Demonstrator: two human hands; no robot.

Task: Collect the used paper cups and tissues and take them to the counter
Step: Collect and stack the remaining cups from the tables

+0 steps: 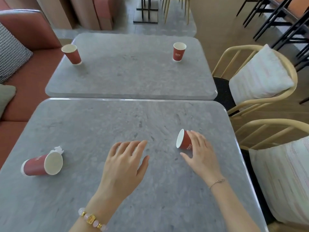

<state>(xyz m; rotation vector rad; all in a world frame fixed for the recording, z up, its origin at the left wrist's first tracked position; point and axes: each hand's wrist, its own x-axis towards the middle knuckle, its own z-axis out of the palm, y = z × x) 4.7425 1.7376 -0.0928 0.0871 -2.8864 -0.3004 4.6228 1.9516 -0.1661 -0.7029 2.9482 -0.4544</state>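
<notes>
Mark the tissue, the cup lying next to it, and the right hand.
tissue (pixel 58 149): head view, on its crumpled white top.
cup by tissue (pixel 35 166): head view, on its red side wall.
right hand (pixel 203 154): head view, on the back of the hand.

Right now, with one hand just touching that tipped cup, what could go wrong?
The right hand lays its fingers on the tipped cup, thumb apart from it, so the cup might roll away; the table ends close on that side. The other fallen cup at the left lies on its side, so any leftover drink could leak when lifted. The small tissue behind it is half hidden and could be missed.
</notes>
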